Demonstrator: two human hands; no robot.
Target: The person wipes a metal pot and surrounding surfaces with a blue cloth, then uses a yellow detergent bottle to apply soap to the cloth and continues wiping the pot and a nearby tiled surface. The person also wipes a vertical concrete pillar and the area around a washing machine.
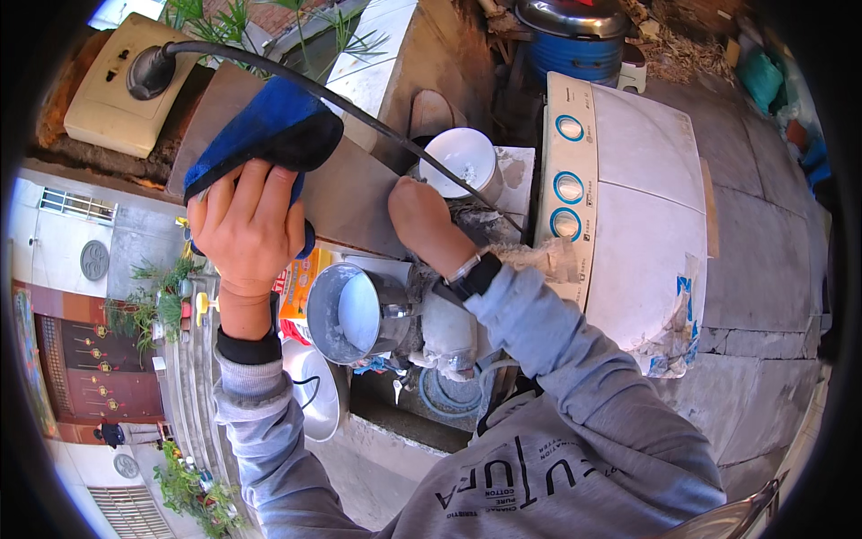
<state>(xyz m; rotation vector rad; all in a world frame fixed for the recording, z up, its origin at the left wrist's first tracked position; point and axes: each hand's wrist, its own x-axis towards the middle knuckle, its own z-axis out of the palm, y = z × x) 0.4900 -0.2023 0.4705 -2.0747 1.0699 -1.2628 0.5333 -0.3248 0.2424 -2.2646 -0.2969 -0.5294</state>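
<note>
My left hand [249, 229] grips a blue cloth [259, 128] with a black edge or backing, its fingers bent into the folds. The cloth lies against a brown slab [363, 192] that runs along the ledge. At the right end of this slab is my right hand [424, 219], its back towards me and its fingers hidden, so I cannot tell whether it holds anything. Just beyond it stands a white bucket [461, 162]. Below the slab, between my forearms, a metal pot [363, 313] with a pale interior is tipped towards the left.
A black power cable [323, 91] arches from a wall socket [128, 84] over the slab, past the white bucket. To the right is a twin-tub washing machine [626, 202] with several dials. A blue hose [451, 397] lies coiled in a trough; a white basin [313, 391] sits beside it.
</note>
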